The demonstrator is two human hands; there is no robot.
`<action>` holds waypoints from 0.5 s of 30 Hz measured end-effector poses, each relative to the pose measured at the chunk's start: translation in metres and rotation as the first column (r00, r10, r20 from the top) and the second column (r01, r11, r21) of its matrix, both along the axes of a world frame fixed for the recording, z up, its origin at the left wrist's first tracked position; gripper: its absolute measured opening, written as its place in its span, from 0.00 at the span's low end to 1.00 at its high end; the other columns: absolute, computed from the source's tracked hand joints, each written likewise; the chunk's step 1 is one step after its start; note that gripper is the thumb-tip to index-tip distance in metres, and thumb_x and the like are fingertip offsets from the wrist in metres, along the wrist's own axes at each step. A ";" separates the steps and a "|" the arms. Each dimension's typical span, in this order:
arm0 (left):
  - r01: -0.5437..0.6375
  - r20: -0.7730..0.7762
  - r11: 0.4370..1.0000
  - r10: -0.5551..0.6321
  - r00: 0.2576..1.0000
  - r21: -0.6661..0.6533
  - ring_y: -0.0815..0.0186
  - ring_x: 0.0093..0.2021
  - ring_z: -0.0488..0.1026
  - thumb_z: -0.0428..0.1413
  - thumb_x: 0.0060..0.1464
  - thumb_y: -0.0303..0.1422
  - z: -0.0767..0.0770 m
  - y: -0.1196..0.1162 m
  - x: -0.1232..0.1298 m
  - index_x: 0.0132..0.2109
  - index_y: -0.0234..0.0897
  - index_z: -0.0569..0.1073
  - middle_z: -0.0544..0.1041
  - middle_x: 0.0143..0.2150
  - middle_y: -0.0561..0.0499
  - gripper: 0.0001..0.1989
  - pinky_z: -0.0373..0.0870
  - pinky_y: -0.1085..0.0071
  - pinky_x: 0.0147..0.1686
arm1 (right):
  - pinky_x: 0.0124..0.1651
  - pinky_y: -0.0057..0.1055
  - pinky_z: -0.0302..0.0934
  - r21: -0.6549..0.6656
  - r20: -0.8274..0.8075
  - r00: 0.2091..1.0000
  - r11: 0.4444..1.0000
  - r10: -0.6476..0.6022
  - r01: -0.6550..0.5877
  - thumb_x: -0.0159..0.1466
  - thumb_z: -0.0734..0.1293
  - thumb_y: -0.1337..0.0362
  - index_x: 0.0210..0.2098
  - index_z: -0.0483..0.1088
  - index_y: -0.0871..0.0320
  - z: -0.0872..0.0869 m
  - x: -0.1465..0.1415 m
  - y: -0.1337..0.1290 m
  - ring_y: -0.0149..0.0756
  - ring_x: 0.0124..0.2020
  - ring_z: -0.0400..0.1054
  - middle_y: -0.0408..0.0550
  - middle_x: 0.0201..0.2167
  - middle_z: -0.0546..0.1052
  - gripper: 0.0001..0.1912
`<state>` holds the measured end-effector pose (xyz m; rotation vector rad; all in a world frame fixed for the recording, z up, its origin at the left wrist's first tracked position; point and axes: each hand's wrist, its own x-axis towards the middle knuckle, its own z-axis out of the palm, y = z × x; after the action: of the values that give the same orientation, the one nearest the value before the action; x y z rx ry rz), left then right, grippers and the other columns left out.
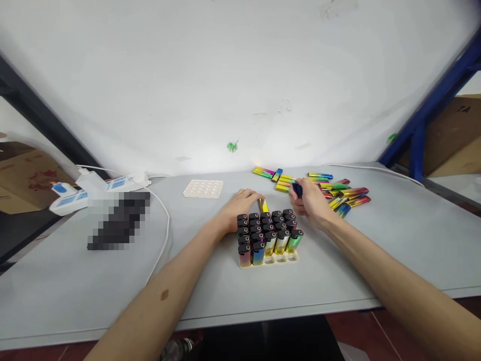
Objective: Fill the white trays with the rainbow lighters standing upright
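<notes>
A cream tray (pixel 270 262) holds rows of upright lighters (pixel 258 253) with black tops and shiny coloured bodies. Three slots at its near right edge have no lighter in them. Behind the rows, my left hand (pixel 236 205) is closed, with its fingertips at a shiny gold lighter (pixel 264 206); the grip is partly hidden. My right hand (pixel 311 200) is closed around a small dark blue lighter (pixel 297 189), most of it covered by the fingers. Shiny multicoloured flat pieces (pixel 353 192) lie in a loose pile behind and beside my right hand.
Another cream tray (pixel 203 189), with nothing in its slots, lies at the back left. A power strip (pixel 71 201) with a white cable (pixel 167 225) and a blurred dark object (pixel 120 220) are at the left. A white wall (pixel 210 100) closes off the back.
</notes>
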<state>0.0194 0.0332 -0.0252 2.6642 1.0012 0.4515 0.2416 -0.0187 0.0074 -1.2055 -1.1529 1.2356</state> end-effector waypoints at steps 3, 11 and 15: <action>-0.012 -0.016 1.000 0.012 1.000 -0.012 0.55 0.58 0.61 0.59 0.53 0.38 0.000 0.001 0.001 0.60 0.43 0.65 0.67 0.57 0.46 0.27 0.60 0.58 0.61 | 0.18 0.27 0.33 -0.017 0.002 1.000 1.000 0.004 -0.004 0.65 0.54 0.51 0.18 0.55 0.54 -0.002 -0.001 0.000 0.26 0.16 0.35 0.35 0.15 0.46 0.22; -0.009 0.000 1.000 0.009 1.000 -0.002 0.55 0.58 0.61 0.59 0.53 0.39 0.001 0.000 0.000 0.58 0.42 0.65 0.66 0.58 0.46 0.26 0.61 0.57 0.60 | 0.21 0.26 0.50 0.069 0.006 0.999 0.997 0.039 -0.039 0.66 0.58 0.46 0.32 0.68 0.57 0.007 -0.004 -0.004 0.26 0.18 0.55 0.40 0.22 0.63 0.21; 0.017 0.027 1.000 -0.018 0.999 0.014 0.55 0.60 0.61 0.58 0.54 0.38 0.000 -0.001 0.000 0.57 0.41 0.65 0.68 0.59 0.45 0.24 0.61 0.58 0.61 | 0.30 0.28 0.59 0.100 0.108 0.991 0.991 0.078 -0.089 0.62 0.66 0.46 0.32 0.67 0.57 0.015 0.000 -0.009 0.31 0.27 0.67 0.42 0.27 0.68 0.19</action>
<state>0.0196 0.0322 -0.0254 2.6694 0.9700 0.4906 0.2420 -0.0274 0.0223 -1.1641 -1.3403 1.1703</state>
